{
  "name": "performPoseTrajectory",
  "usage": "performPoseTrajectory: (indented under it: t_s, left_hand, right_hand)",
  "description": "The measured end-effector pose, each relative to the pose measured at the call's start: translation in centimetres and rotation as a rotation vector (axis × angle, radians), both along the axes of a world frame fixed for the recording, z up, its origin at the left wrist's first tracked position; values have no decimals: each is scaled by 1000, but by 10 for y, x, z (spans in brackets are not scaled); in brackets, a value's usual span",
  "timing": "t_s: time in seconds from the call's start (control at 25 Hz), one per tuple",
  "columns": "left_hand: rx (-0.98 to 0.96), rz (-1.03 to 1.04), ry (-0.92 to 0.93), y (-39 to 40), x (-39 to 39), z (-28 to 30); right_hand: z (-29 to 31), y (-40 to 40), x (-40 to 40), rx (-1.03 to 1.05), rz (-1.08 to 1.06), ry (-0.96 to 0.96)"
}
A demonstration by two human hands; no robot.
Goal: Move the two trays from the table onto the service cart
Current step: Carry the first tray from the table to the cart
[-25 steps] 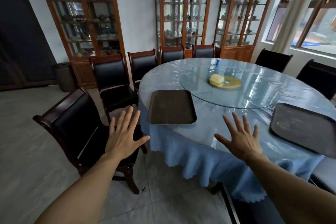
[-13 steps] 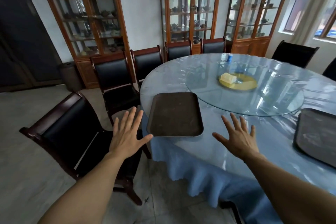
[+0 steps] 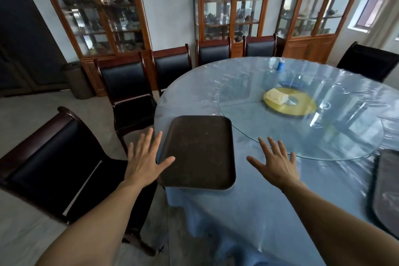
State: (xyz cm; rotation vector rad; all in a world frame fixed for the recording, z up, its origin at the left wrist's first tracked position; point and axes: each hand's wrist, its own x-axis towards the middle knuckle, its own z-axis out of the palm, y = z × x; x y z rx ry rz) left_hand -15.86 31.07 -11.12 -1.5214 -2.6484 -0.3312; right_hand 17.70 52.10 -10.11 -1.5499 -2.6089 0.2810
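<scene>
Two dark trays lie on the round table (image 3: 248, 211), and no service cart is in view. The near tray (image 3: 199, 151) sits flat at the table's edge, overhanging the blue cloth a little; the second tray (image 3: 386, 190) is cut off at the right border, well apart from the first. One glass turntable (image 3: 302, 127) fills the middle. Both hands are spread wide and hold nothing: the left hand (image 3: 143, 161) hovers at the near tray's left rim, thumb over it, while the right hand (image 3: 275, 163) is above the cloth beside its right rim. A sound lift likely means taking both long rims together and raising the tray level, clear of the turntable.
</scene>
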Motion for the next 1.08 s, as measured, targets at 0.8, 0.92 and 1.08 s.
performPoseTrajectory:
  t_s: [0.8,0.92,1.08]
  left_hand:
    - [-233,-10,-270,167,-157,-98]
    - [-268,25,-471,188,-167,-118]
    - [-330,124,-690,208,-171,-141]
  right_hand:
    - [-84,129,-155,-235,-173,-38]
    - [-103,143,-169,-370,-251,-27]
    - [-130,157,-186,-569,-347,41]
